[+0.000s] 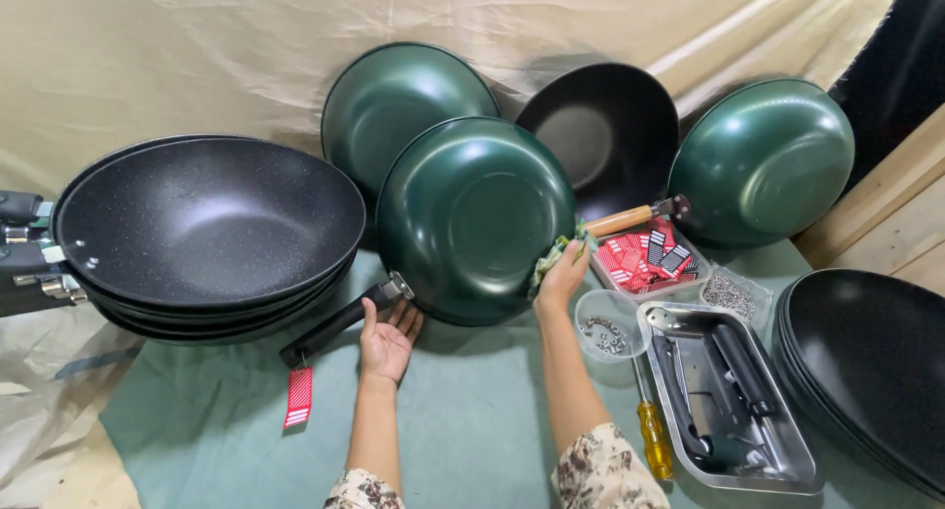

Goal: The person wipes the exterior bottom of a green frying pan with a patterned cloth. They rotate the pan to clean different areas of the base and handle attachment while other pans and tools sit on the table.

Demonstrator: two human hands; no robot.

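Green wok being wiped at centre frame

Green wok (475, 219) stands on edge on the surface (472, 420), black handle (340, 322) fitted toward 8 o'clock; left hand (387, 342) lies open under it, right hand (563, 278) pinches a cloth (553, 256) against the rim at 3 o'clock, wiping apparently unfinished

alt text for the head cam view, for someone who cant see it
A person's left hand steadies the black handle of an upturned green wok while the right hand presses a cloth to its rim. More woks, a metal tray and a screwdriver surround it.
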